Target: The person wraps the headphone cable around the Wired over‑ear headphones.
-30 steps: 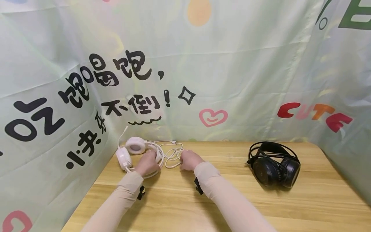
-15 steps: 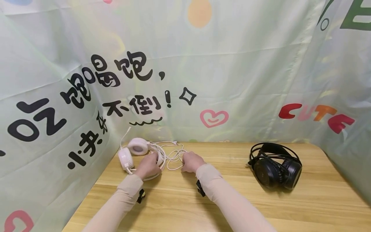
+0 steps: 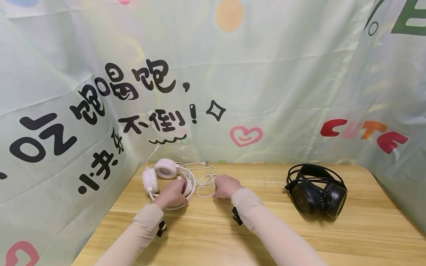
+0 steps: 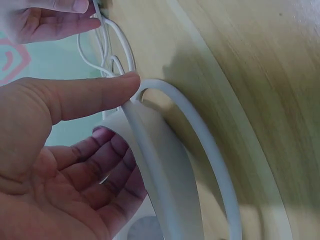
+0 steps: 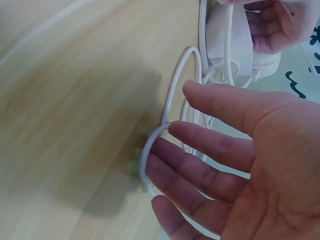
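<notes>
My left hand grips the headband of a white headset, which lies on the table at the back left. The thumb lies over the thin outer band and the other fingers curl beneath the padded part. The headset's microphone stalk points up at the far left. To the right, my right hand is at the loosely coiled white cable. In the right wrist view its fingers are spread and relaxed, with a loop of cable against the fingertips and the thumb apart from them.
A black headset with its cable wound over it lies on the right of the wooden table. A printed fabric curtain stands behind the table and along both sides. The white plug end lies near the back edge.
The white headset has slid a little to the right with my left hand. My right hand and the cable loops have also shifted right. The black headset stays put.
</notes>
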{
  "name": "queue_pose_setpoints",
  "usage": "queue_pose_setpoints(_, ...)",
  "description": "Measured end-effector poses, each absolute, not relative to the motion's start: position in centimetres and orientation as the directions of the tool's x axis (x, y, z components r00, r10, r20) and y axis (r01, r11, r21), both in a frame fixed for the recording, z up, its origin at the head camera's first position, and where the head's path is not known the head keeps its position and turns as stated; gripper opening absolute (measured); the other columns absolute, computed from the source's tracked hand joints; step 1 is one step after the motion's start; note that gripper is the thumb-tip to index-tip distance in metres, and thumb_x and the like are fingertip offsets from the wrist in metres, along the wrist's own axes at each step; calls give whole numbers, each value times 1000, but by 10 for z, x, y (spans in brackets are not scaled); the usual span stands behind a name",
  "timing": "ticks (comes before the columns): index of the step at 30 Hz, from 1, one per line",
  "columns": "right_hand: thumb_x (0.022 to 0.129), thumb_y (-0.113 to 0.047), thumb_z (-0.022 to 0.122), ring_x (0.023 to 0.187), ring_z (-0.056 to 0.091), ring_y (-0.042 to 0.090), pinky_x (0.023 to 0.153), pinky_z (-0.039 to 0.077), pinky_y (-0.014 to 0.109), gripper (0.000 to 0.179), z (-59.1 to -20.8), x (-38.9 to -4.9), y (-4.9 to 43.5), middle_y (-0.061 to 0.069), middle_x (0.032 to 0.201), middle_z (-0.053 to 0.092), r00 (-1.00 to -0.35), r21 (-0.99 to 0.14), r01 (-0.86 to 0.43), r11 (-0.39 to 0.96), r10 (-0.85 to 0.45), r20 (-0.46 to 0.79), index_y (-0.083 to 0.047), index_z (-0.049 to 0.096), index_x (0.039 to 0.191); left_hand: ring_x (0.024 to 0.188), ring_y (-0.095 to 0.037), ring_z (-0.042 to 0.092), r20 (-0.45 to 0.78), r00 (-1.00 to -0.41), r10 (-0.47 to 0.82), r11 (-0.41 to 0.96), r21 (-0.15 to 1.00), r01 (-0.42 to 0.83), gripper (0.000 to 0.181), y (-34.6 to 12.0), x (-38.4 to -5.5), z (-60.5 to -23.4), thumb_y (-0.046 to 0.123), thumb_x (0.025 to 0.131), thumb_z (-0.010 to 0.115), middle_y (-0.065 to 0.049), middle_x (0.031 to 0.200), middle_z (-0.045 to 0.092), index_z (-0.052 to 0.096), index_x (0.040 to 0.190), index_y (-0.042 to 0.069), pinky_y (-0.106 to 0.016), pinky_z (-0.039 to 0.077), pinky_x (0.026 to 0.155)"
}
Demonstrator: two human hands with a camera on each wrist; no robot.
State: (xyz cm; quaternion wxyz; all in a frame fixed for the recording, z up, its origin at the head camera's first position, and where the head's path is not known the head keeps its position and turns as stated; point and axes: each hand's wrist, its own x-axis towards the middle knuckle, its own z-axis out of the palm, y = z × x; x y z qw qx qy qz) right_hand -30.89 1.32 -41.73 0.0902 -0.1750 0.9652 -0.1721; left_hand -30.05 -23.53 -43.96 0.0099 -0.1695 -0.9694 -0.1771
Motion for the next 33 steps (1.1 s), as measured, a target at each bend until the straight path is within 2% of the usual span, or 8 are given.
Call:
queue_pose_setpoints(7, 83, -27, 91, 68, 52, 14, 64, 45, 35, 33, -411, -300, 26, -5, 74, 61, -913, -334, -321, 886, -384, -140, -18, 63, 70, 70, -15, 47, 32, -939, 343, 881, 335, 334, 44, -216, -277, -417, 5, 62, 95, 2, 74, 52, 56, 80, 12, -30, 37, 64)
queue_pose_setpoints(9, 84, -28, 90, 64, 50, 14, 62, 43, 33, 35, -411, -299, 30, -5, 71, 59, -907, -338, -321, 885, -390, -158, -17, 61, 68, 70, -14, 47, 35, -930, 365, 872, 339, 355, 43, -215, -277, -418, 4, 63, 94, 3, 74, 51, 56, 81, 13, -30, 38, 64)
queue_pose_setpoints(10, 85, -28, 90, 63, 49, 13, 60, 42, 33, 36, -410, -299, 32, -5, 69, 57, -904, -338, -324, 883, -395, -165, -17, 61, 67, 71, -13, 46, 62, -913, 403, 851, 342, 399, 43, -222, -286, -431, 9, 64, 95, 4, 75, 51, 55, 82, 15, -29, 38, 65)
queue_pose_setpoints(15, 88, -30, 89, 57, 43, 12, 56, 36, 30, 44, -408, -294, 38, -5, 61, 49, -895, -336, -329, 883, -405, -188, -17, 56, 62, 69, -13, 48, 74, -891, 448, 817, 370, 442, 42, -222, -289, -435, 6, 64, 93, 4, 72, 52, 55, 80, 16, -30, 41, 65)
queue_pose_setpoints(17, 88, -30, 89, 59, 44, 12, 57, 37, 30, 43, -407, -293, 40, -6, 63, 49, -894, -330, -330, 884, -405, -190, -17, 56, 63, 68, -13, 48, 44, -905, 424, 831, 378, 408, 41, -212, -278, -422, 1, 63, 92, 3, 70, 53, 56, 78, 13, -29, 40, 64)
queue_pose_setpoints(22, 85, -31, 90, 64, 50, 13, 60, 41, 32, 36, -403, -289, 45, -5, 69, 56, -892, -317, -329, 890, -403, -204, -17, 62, 68, 67, -8, 47, 10, -908, 419, 845, 361, 394, 38, -207, -272, -419, 0, 64, 92, 7, 69, 53, 59, 78, 13, -24, 39, 64)
queue_pose_setpoints(28, 85, -31, 90, 59, 48, 12, 59, 41, 31, 38, -399, -286, 50, -5, 65, 55, -887, -306, -322, 896, -399, -234, -17, 60, 67, 66, -7, 46, 24, -873, 487, 815, 348, 464, 35, -207, -269, -420, -2, 64, 90, 9, 67, 52, 60, 78, 11, -24, 38, 64)
queue_pose_setpoints(33, 86, -32, 90, 55, 47, 10, 57, 40, 29, 46, -398, -284, 53, -6, 59, 52, -883, -296, -319, 900, -396, -254, -18, 53, 61, 65, -5, 45, 30, -841, 540, 783, 350, 514, 35, -207, -267, -421, -3, 64, 88, 4, 67, 56, 60, 77, 11, -23, 39, 65)
